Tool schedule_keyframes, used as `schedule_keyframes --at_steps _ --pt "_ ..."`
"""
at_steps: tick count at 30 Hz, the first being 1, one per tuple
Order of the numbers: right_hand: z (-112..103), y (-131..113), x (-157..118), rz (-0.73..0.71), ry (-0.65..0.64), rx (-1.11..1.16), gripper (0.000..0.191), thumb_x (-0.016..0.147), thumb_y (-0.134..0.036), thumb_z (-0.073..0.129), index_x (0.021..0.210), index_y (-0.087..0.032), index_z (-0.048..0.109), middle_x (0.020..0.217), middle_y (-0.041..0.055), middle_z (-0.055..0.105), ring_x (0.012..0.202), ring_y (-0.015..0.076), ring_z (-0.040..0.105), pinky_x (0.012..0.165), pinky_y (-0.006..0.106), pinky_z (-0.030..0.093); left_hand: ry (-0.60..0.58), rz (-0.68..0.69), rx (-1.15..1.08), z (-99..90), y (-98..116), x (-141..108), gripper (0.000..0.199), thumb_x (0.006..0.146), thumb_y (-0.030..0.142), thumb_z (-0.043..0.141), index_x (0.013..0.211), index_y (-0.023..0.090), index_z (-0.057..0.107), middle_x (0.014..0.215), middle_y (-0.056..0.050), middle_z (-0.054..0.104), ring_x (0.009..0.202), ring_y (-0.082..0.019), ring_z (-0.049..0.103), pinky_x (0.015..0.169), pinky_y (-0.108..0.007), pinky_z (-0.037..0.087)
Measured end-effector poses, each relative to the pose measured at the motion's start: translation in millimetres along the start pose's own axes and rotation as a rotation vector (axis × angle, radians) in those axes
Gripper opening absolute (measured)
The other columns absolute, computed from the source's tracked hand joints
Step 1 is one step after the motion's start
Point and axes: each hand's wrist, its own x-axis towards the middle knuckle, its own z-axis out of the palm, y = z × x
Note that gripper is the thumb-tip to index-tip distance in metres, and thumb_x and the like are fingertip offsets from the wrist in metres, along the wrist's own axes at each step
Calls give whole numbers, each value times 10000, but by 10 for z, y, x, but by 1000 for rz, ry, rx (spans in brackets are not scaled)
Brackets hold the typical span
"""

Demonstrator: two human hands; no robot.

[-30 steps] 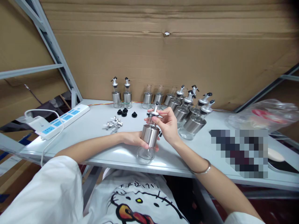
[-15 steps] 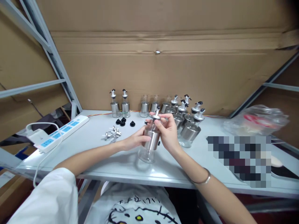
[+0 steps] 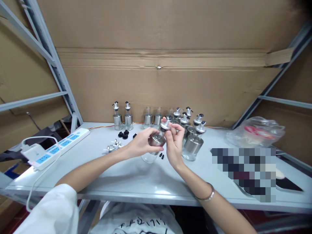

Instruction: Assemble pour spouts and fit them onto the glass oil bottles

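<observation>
A glass oil bottle (image 3: 158,139) with a brushed steel sleeve is tilted to the right over the table, its clear base showing below. My left hand (image 3: 141,143) is wrapped around the sleeve. At the bottle's top sits a silver pour spout (image 3: 165,125), gripped between the thumb and fingers of my right hand (image 3: 174,143). Small black pieces (image 3: 162,156) lie on the table beneath my hands. To the left are several black stoppers (image 3: 125,134) and a little pile of loose silver spouts (image 3: 113,146).
Behind my right hand stands a group of spouted bottles (image 3: 192,144). Spoutless bottles (image 3: 148,119) and two spouted ones (image 3: 117,120) line the back. A power strip (image 3: 62,146) lies left on the table (image 3: 136,182); a plastic bag (image 3: 255,131) and a blurred-out item (image 3: 243,172) are right.
The bottle has tipped further, its top leaning right and away from me. My left hand has moved higher around the sleeve. The camera view has shifted slightly.
</observation>
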Motion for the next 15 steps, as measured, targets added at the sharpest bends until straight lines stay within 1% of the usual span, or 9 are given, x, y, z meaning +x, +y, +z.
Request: schedule_keyframes --at_steps 2,4,6,8,11,13,15 --pt "-16 7 19 -22 -7 -39 243 920 -437 480 1062 -290 348 1393 92 490 1316 175 453 1090 480 374 61 -7 -3 -98 -33 64 454 675 421 748 1002 177 550 1013 -70 617 866 -199 585 744 -306 459" --pt "-33 23 44 -30 12 -50 253 916 -443 480 1071 -287 355 1378 93 486 1280 185 483 1061 480 398 156 -31 8 -229 -118 179 440 691 396 733 1012 170 535 1023 -67 610 826 -176 590 731 -298 469" --pt "-48 46 60 -13 29 -52 268 906 -446 496 1080 -284 371 1327 93 506 1216 192 526 1016 463 432 269 -19 110 -370 -256 335 426 680 367 744 996 166 541 1030 -64 599 861 -181 586 772 -304 473" --pt "-56 70 59 13 6 -66 284 899 -448 504 1095 -278 389 1287 94 515 1167 196 545 980 445 452 345 -24 228 -491 -433 504 433 657 327 773 993 159 556 1072 -72 576 937 -202 581 833 -320 473" --pt "-57 97 27 37 -84 -103 279 904 -440 502 1109 -270 416 1233 92 532 1145 199 541 938 419 469 378 -94 309 -583 -710 705 433 664 262 772 1023 135 565 1101 -94 574 987 -220 580 885 -340 468" --pt "-57 111 3 40 -143 -121 263 914 -436 491 1105 -269 422 1189 89 553 1127 199 544 904 405 479 355 -158 328 -578 -867 782 434 660 221 769 1037 138 572 1102 -92 593 1009 -229 582 913 -351 460" --pt "-62 125 -11 35 -182 -130 264 918 -439 488 1105 -267 418 1145 84 570 1095 196 556 889 403 478 341 -187 331 -537 -991 822 433 646 183 768 1034 146 580 1094 -86 610 1042 -242 578 945 -364 447"
